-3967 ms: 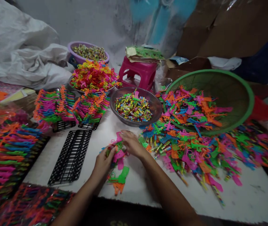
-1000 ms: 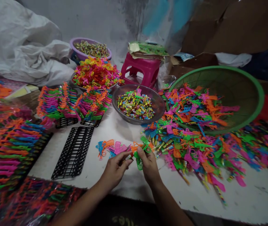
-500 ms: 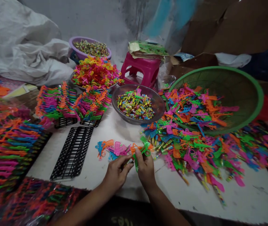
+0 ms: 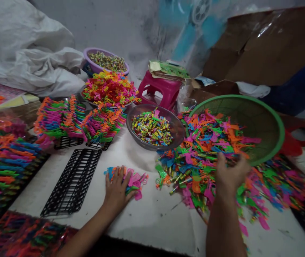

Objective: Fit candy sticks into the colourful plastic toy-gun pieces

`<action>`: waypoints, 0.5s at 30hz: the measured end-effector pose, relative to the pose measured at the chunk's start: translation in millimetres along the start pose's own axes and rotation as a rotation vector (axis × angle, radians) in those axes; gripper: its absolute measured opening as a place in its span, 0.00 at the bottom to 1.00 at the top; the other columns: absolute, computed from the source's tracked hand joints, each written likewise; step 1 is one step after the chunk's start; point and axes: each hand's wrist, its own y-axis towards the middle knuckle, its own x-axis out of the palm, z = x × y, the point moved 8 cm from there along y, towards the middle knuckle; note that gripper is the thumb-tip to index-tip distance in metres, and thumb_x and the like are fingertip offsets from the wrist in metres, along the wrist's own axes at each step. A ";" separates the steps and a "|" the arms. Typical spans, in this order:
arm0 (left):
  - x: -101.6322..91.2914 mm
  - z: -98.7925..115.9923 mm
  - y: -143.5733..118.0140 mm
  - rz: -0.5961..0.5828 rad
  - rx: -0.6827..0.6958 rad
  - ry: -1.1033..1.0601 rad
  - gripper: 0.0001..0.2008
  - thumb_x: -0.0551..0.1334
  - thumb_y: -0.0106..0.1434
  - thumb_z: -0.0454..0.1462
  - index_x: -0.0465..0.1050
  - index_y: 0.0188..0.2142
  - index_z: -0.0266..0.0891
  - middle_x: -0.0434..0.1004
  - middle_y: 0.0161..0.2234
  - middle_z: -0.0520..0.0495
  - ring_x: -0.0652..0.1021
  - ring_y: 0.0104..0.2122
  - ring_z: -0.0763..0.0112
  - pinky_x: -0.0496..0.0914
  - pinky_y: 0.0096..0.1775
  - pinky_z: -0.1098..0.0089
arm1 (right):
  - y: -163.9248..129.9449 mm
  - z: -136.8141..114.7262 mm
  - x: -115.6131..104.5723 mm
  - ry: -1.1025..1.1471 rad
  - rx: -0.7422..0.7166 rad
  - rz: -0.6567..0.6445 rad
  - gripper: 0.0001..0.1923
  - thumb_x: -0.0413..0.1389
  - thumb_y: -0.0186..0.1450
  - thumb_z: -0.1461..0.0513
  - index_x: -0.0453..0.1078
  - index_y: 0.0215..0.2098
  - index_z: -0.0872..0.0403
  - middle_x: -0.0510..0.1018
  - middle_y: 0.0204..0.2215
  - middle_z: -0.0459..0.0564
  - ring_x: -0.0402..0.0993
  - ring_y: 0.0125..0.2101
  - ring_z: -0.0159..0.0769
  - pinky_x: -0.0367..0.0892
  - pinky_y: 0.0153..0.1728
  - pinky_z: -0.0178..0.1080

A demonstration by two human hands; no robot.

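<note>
Fingers spread, my left hand (image 4: 117,192) lies flat over a small pile of bright plastic toy guns (image 4: 137,178) on the white table. My right hand (image 4: 228,178) is over the big heap of toy guns (image 4: 195,157), just in front of the green basket (image 4: 280,132). Its thumb and fingers are apart and I see nothing held in them, though the hand is slightly blurred. Many toy guns in the heap have small patterned tubes attached. A green toy gun (image 4: 161,173) rests at the heap's left edge.
A bowl (image 4: 132,134) of small tubes stands mid-table. Black lattice racks (image 4: 70,182) lie left, near racks filled with toy guns (image 4: 53,121). Behind are a heaped tray of colourful pieces (image 4: 109,89), a purple basin (image 4: 86,53), a pink stool (image 4: 165,87) and a fan (image 4: 187,39).
My hands have parted: the left moved left onto the small pile, the right moved right to the basket. The green toy gun has left my right hand. The view shifted slightly.
</note>
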 end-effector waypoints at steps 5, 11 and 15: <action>7.3 4.3 14.5 0.009 0.062 -0.062 0.31 0.58 0.52 0.50 0.61 0.53 0.40 0.55 0.57 0.32 0.53 0.57 0.46 0.41 0.52 0.40 | -79.0 -102.5 91.5 0.322 -0.524 -0.724 0.14 0.47 0.61 0.58 0.71 0.38 0.55 0.74 0.35 0.54 0.68 0.38 0.38 0.62 0.41 0.41; -16.7 0.6 18.5 0.204 0.084 -0.236 0.24 0.58 0.56 0.43 0.61 0.51 0.38 0.57 0.56 0.35 0.51 0.59 0.54 0.42 0.54 0.44 | -28.1 -127.0 173.6 -0.219 -0.440 -0.809 0.21 0.42 0.63 0.55 0.65 0.48 0.57 0.71 0.43 0.58 0.66 0.44 0.42 0.60 0.42 0.39; -18.9 1.0 16.9 0.238 0.107 -0.278 0.21 0.57 0.57 0.39 0.61 0.50 0.39 0.59 0.56 0.38 0.52 0.59 0.56 0.47 0.54 0.45 | -49.8 -144.6 230.9 -0.401 -0.522 -1.163 0.30 0.51 0.57 0.49 0.60 0.53 0.56 0.69 0.47 0.58 0.67 0.44 0.43 0.62 0.40 0.38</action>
